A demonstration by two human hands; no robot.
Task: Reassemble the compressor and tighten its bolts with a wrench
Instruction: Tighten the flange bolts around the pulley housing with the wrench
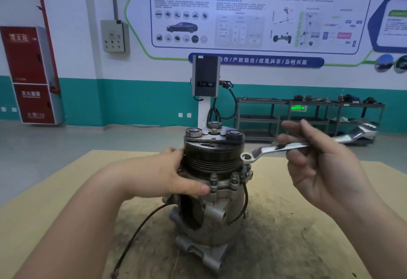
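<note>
On the tabletop [297, 212], the compressor [211, 181] is gripped by the left hand [174, 177]. A wrench [286, 146] is pinched by the right hand [319, 164], its ring end set on a bolt [246, 162].

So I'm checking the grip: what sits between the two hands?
In the head view, the compressor stands between them. The left hand holds its left side; the right hand holds a wrench whose ring end sits over a bolt.

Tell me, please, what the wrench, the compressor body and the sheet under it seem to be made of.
Wrench: polished steel, probably chrome-plated, judging by its bright mirror-like highlights.
Compressor body: seemingly cast aluminium, dull grey with a rough, unpainted surface and rounded cast lugs.
Sheet: likely cardboard or fibreboard, matte tan, flat, with dark stains around the compressor.
</note>
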